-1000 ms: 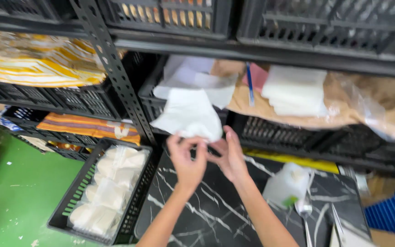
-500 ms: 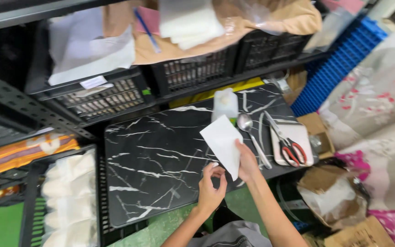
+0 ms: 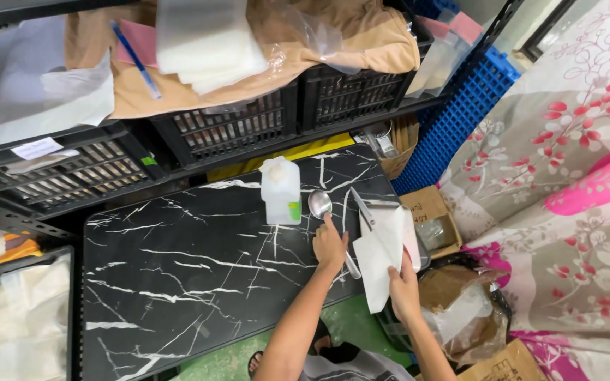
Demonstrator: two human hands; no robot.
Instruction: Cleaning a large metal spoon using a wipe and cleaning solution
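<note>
My left hand (image 3: 330, 247) lies over the handle of a metal spoon (image 3: 319, 204) on the black marble-patterned table (image 3: 178, 268), fingers closed round it. The spoon's bowl points toward the shelf and the handle's end sticks out below my palm. My right hand (image 3: 404, 291) pinches the lower edge of a white paper sheet (image 3: 379, 259), which hangs over a small tray (image 3: 411, 236) at the table's right end. A scissor blade (image 3: 361, 207) shows from under the sheet.
A translucent plastic jug (image 3: 281, 190) stands left of the spoon. Black crates (image 3: 234, 127) on a shelf behind hold paper, brown wrapping and clear bags. A blue crate (image 3: 460, 113) and cardboard boxes (image 3: 432, 219) sit at the right. A crate of white bags (image 3: 15, 317) stands at the left.
Both hands held the white sheet before. Now only my right hand holds it, shifted right over the tray, and my left hand has gone to the spoon.
</note>
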